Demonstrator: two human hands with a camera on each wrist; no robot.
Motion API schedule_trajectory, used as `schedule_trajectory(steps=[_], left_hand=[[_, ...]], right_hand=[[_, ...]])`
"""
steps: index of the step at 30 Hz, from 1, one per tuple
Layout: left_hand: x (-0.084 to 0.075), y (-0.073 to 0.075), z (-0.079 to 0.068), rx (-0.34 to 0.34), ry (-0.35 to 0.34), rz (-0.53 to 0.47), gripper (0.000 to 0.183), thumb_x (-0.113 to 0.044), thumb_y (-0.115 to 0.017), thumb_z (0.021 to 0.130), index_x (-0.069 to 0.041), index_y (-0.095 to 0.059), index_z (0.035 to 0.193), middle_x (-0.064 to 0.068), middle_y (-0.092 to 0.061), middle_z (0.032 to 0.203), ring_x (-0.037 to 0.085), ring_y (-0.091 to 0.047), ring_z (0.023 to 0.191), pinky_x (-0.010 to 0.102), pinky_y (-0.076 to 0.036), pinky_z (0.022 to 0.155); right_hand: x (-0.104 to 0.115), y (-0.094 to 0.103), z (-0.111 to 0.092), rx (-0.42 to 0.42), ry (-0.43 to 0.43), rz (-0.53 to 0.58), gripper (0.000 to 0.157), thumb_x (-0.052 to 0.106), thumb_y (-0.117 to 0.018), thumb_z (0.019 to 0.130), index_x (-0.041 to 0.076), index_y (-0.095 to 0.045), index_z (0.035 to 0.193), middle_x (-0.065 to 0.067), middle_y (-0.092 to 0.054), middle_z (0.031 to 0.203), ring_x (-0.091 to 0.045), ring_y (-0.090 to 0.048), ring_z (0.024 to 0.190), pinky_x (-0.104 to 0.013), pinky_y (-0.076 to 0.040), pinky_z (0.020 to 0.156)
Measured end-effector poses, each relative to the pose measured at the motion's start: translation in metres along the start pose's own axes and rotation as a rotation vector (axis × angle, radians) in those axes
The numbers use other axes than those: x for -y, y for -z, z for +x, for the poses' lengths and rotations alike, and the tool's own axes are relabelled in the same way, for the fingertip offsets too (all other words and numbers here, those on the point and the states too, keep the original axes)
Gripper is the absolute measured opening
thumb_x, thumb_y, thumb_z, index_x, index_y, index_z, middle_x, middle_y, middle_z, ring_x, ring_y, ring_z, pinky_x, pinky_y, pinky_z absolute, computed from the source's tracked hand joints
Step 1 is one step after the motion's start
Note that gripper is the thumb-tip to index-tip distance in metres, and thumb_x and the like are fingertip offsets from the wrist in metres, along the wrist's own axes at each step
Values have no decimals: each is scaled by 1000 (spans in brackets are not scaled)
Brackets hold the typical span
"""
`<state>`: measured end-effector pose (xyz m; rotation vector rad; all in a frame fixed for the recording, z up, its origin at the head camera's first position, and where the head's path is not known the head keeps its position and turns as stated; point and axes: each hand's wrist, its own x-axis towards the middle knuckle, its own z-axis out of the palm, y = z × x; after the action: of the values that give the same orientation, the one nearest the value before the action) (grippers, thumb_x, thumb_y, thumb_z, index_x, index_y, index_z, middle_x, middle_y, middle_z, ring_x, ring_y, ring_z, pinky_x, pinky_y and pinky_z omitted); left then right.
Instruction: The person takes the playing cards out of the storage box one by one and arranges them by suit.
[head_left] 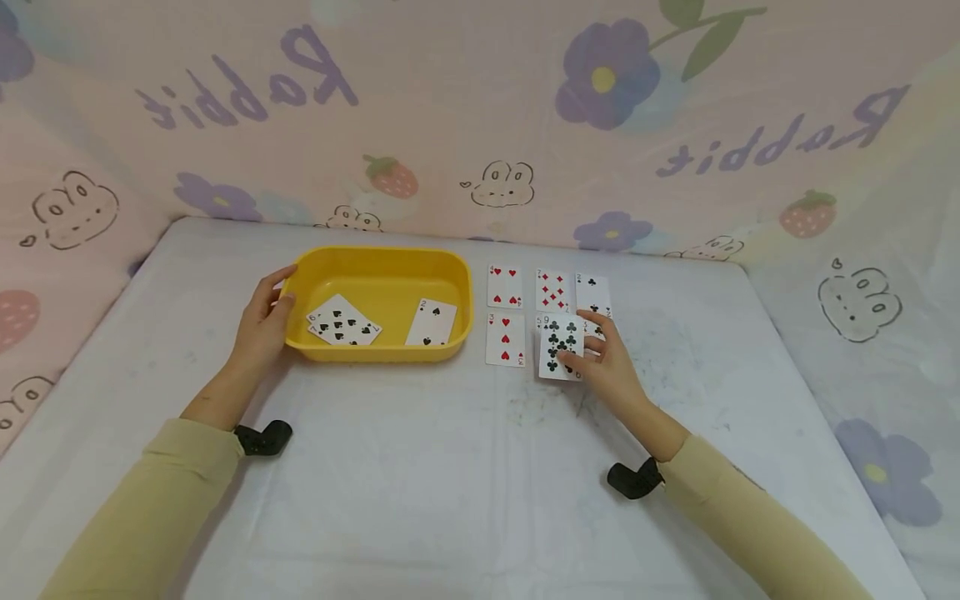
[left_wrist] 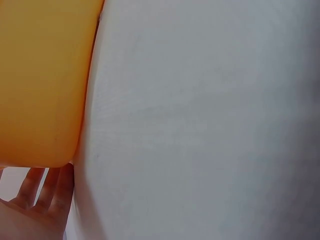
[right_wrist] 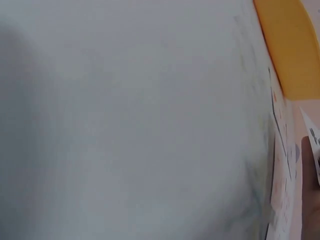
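My right hand (head_left: pixel 611 367) pinches a nine of clubs playing card (head_left: pixel 553 342) between thumb and fingers. The card is held face up over other cards, mostly hiding a five below it. At the left end of a yellow plastic tray (head_left: pixel 390 355), my left hand (head_left: pixel 258 325) holds the rim, its fingers (left_wrist: pixel 61 192) against the end wall. Inside the tray lie a two of spades (head_left: pixel 432 323) and overlapping spade cards (head_left: pixel 341 321). The right wrist view catches only part of the held card (right_wrist: pixel 315 145) at its edge.
Right of the tray, face-up cards lie in two rows: four of hearts (head_left: pixel 505 287), seven of diamonds (head_left: pixel 552 292), two of clubs (head_left: pixel 593 287), three of hearts (head_left: pixel 506 340), and a partly covered club card (head_left: pixel 592 328). A patterned cloth backdrop (head_left: pixel 450 100) rises behind the table.
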<state>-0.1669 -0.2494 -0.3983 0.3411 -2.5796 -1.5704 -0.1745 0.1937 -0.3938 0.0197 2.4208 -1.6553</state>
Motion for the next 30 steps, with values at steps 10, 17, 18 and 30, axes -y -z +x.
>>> schedule_trajectory(steps=[10,17,18,30], left_hand=[[1,1,1,6,8,-3,47,-29,-29,104,-27,-27,151,21,-36,140,22,-41,106,13,-37,78],[2,0,1,1,1,-20,47,-29,-30,104,-27,-29,151,19,-37,137,16,-42,100,9,-38,74],[2,0,2,1,0,-21,47,-28,-30,104,-27,-29,151,19,-37,137,16,-42,100,9,-38,74],[3,0,3,12,7,-12,47,-29,-29,104,-28,-28,151,20,-35,143,21,-41,107,11,-37,78]], right_hand=[[-23,22,-24,-8,10,-88,67,6,-68,86,9,-32,141,5,-41,65,-2,-36,53,-21,-34,50],[-34,33,-39,18,32,-141,64,5,-67,87,5,-32,141,-20,-68,97,0,-61,71,-20,-49,63],[-35,35,-41,17,42,-156,64,5,-67,87,4,-33,140,-23,-68,103,-1,-62,75,-20,-51,65],[-41,43,-57,-43,115,-412,57,10,-75,81,2,-47,131,-17,-62,99,-8,-54,76,-16,-47,68]])
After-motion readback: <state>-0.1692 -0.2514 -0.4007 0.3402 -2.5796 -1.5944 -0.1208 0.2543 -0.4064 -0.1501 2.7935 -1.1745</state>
